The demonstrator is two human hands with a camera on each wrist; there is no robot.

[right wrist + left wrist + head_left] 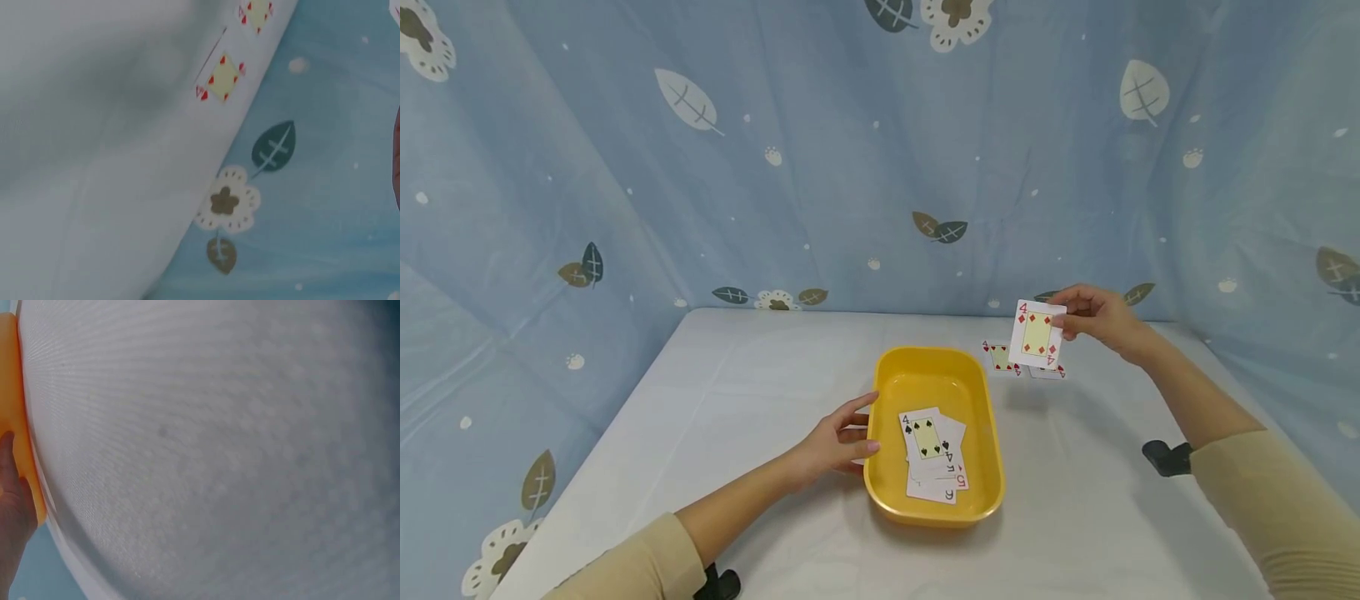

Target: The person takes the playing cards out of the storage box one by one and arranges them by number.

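A: How much is done?

B: Part of it, I think. The yellow tub (934, 375) has the four of spades (928, 437) on top of a messy pile, and more cards (934, 493) peek out under it. I can't count them all.

A: What's left?

B: The right hand (1097, 317) pinches the four of diamonds (1036, 333) by its edge, up above the table (760, 400). Past the tub lie the four of hearts (1001, 358) and another red card (1049, 373), mostly hidden. So three cards look left outside.

A: And the left hand (829, 442)?

B: Its fingers are spread wide, touching the tub's side. They aren't holding a card.

A: What does it all look like?

B: The tub is shiny and smooth, maybe plastic, long with round corners. The cards are thin and flat. White cloth with a tiny weave covers the table. The blue curtain (820, 150) has soft folds, leaves and flowers.
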